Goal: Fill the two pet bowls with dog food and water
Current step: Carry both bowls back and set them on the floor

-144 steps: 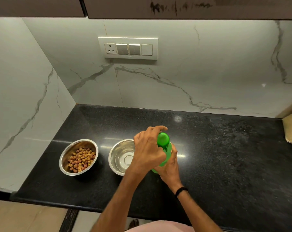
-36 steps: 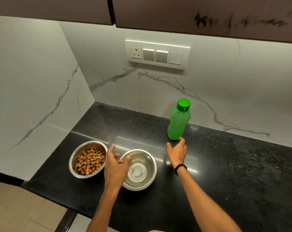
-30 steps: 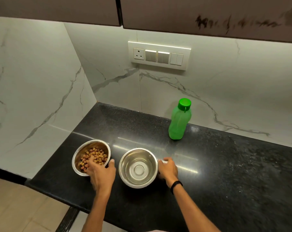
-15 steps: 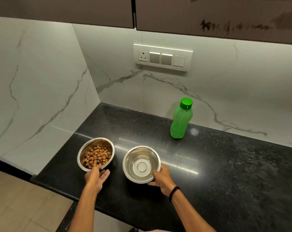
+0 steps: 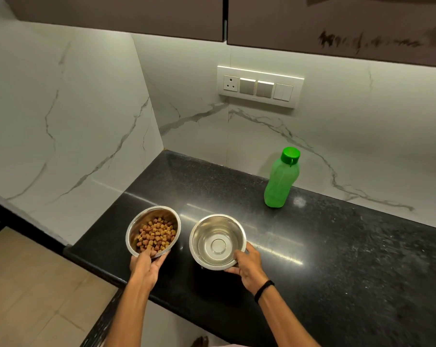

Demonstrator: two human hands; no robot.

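Two steel pet bowls are held just above the black countertop (image 5: pixel 337 259) near its front left corner. The left bowl (image 5: pixel 137 222) holds brown dog food (image 5: pixel 157 234); my left hand (image 5: pixel 147 266) grips its near rim, thumb inside. The right bowl (image 5: pixel 218 240) looks shiny inside; whether it holds water I cannot tell. My right hand (image 5: pixel 249 269) grips its near right rim. A capped green bottle (image 5: pixel 280 181) stands upright by the back wall, apart from both hands.
White marble walls close the counter at the left and back. A switch plate (image 5: pixel 260 86) sits on the back wall under dark cabinets (image 5: pixel 137 16). The counter's front edge runs just under my wrists, with tiled floor (image 5: pixel 31 296) below left.
The bottle was capped and set down by the back wall. Both hands then dropped to the bowls, took hold of their near rims and lifted them slightly.
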